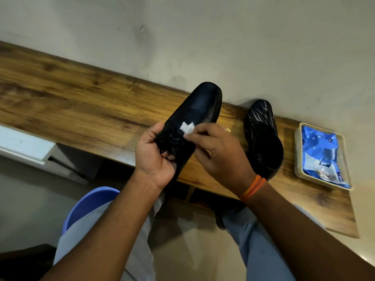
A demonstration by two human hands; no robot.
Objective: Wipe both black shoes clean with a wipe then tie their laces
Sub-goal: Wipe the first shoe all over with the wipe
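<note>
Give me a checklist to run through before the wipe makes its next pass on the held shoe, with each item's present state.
1. Held shoe gripped by left hand at the laces: ok.
2. Wipe pinched in right hand: ok.
3. Wipe touching the shoe's upper: ok.
4. Held shoe's toe free of marks: ok.
5. Second shoe clean: not ok, white streaks show.
6. Laces tied: cannot tell.

No legible text on wipe pack (320, 151)
</note>
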